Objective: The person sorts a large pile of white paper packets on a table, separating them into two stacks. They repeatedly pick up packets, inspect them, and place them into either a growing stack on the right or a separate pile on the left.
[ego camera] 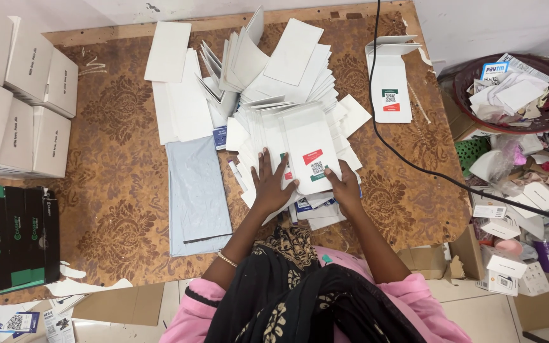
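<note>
Hands: my left hand [271, 185] lies flat with fingers spread on the heap of white envelopes [274, 136]; my right hand [344, 185] sits at the lower right edge of the top envelope [311, 155].
Grip, left: released, palm down, pressing on the papers and grasping nothing.
Grip, right: fingers curled onto the corner of the top envelope; whether they pinch it or only rest on it I cannot tell.
Top envelope: white, upright before me, with a small red, white and green label near its lower end; it lies on the heap between my two hands, touching both.
Heap: many white envelopes fanned and overlapping in the middle of the desk [115, 190], some tilted up at the far end.
Grey sheet: a pale grey-blue plastic mailer [196, 190] lies flat just left of my left hand, beside the heap.
Lone envelope: one more white envelope with an open flap [390, 86] lies apart to the right, near the black cable [408, 159] that crosses the desk.
Left side: white cartons [20, 95] stacked at the far left edge, black and green boxes [11, 238] nearer to me.
Right side: a dark round basket [544, 117] filled with paper scraps, off the desk, well apart from my hands.
</note>
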